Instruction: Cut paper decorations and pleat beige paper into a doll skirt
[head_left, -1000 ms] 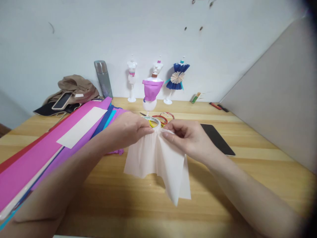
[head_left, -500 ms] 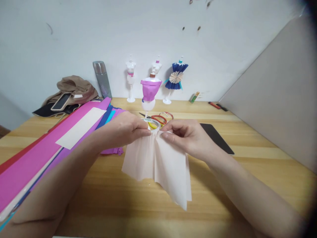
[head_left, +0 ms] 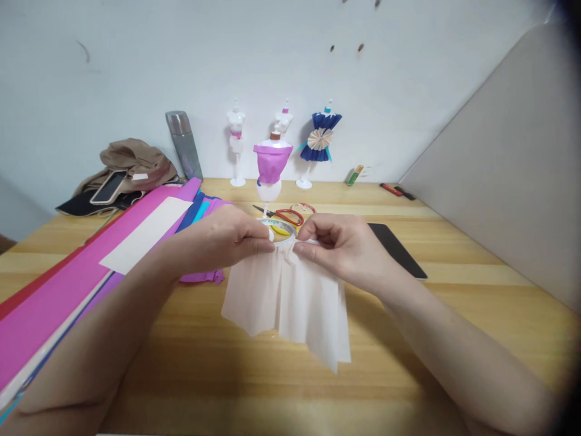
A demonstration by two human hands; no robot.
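Note:
A pale pleated paper sheet (head_left: 290,303) hangs in front of me above the wooden table (head_left: 408,339). My left hand (head_left: 227,239) pinches the sheet's gathered top edge from the left. My right hand (head_left: 338,245) pinches that edge from the right, fingers curled. The two hands almost touch at the top of the pleats. A roll of tape (head_left: 282,227) lies just behind my fingers, and red-handled scissors (head_left: 285,214) lie beyond it.
Long pink, purple and blue paper sheets (head_left: 91,266) lie at the left. A dark phone (head_left: 398,242) rests at the right. Three small mannequins (head_left: 271,163) and a steel flask (head_left: 184,145) stand by the wall. A grey panel (head_left: 512,181) borders the right side.
My hands have drawn closer together, gathering the top edge tighter. The sheet's lower corner has risen a little and the pleats hang more evenly.

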